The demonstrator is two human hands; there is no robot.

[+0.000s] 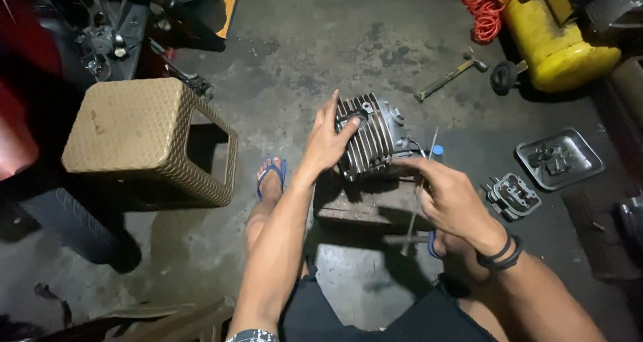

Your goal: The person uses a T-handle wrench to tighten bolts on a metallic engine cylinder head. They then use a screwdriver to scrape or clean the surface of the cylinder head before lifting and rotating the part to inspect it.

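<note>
Grey finned metal, an engine cylinder [372,141], sits tilted on a low worn block [365,205] between the person's knees. The left hand [328,141] presses against its near end, fingers spread wide over the rim and thumb on the opening, steadying rather than closing around it. The right hand [449,195] lies just right of the cylinder, fingers pinched narrowly on a thin rod-like tool [420,195] with a blue cap [437,152] showing above the fingertips; its lower tip runs down past the block.

Left of the left hand's grip, well apart, stands a tan woven plastic stool [144,138]. Below that hand a foot in a blue sandal [271,176] rests on the stained concrete floor [321,41]. Right of the right hand's grip lie a cylinder head part [512,196] and, beyond it, a metal tray [559,158] holding small pieces. Farther up from both grips lie a hammer [450,76], a yellow compressor tank [556,37] and a coiled orange hose [485,7]. Nothing lies between the hands and the cylinder.
</note>
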